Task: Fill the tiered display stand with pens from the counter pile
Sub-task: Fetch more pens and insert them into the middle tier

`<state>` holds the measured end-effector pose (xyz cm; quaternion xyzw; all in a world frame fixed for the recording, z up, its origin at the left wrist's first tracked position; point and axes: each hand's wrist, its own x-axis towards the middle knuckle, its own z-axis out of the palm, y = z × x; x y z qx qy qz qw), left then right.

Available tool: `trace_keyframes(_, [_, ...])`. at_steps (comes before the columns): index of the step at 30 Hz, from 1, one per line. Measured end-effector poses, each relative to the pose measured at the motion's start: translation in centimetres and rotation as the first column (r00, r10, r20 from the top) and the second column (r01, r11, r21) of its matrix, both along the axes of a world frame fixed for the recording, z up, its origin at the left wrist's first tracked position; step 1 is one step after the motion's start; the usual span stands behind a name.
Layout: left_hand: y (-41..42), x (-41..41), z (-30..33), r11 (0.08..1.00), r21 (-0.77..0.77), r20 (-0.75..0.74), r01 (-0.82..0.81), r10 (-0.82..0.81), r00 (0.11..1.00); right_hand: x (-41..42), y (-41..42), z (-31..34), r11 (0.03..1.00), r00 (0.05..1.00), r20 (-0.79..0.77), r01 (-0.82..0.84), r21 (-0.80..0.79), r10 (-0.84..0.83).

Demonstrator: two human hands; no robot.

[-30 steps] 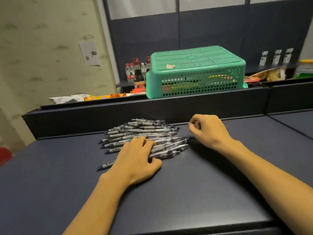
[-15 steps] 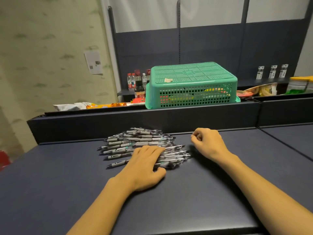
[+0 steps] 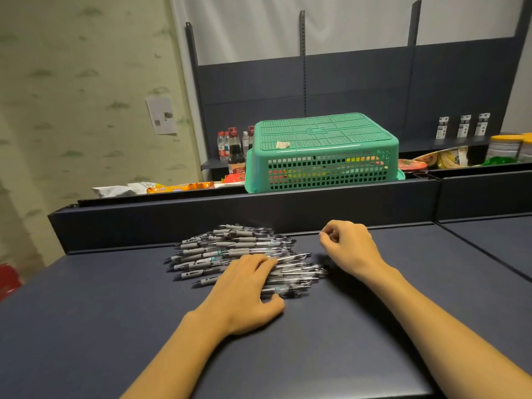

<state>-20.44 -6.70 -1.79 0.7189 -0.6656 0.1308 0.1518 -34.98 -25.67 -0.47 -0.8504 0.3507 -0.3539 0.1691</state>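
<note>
Grey-gripped pens (image 3: 236, 251) unmoved; left hand (image 3: 247, 292) stays flat atop, right hand (image 3: 349, 249) still clenched empty.

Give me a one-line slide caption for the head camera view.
Left hand rests on the pen pile on the dark counter; right hand curled beside it, green basket behind.

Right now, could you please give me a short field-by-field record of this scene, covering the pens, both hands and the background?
pens: loose pile on the dark counter
left hand: lies flat on the pile's near side, fingers over the pens
right hand: right of the pile, fingers curled; whether it holds anything cannot be told
display stand: not in view
behind counter: green basket upside down on the ledge, bottles to its left
</note>
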Motion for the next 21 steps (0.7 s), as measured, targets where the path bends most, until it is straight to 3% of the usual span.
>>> trace_keyframes(5, [-1.0, -0.4, 0.3, 0.997, 0.028, -0.046, 0.077, -0.076, 0.996, -0.2, -0.3, 0.1, 1.000, 1.000, 0.004, 0.008, 0.015, -0.009])
trace_keyframes(11, [-2.4, -0.5, 0.4, 0.992, 0.111, -0.104, 0.060, -0.049, 0.993, -0.5, -0.7, 0.2, 0.999, 1.000, 0.021, 0.017, 0.032, -0.018])
trace_keyframes(21, [-2.5, -1.0, 0.6, 0.996, 0.088, 0.137, -0.021, 0.009, 0.990, -0.6, -0.8, 0.3, 0.999, 0.999, 0.039, 0.006, 0.037, -0.007])
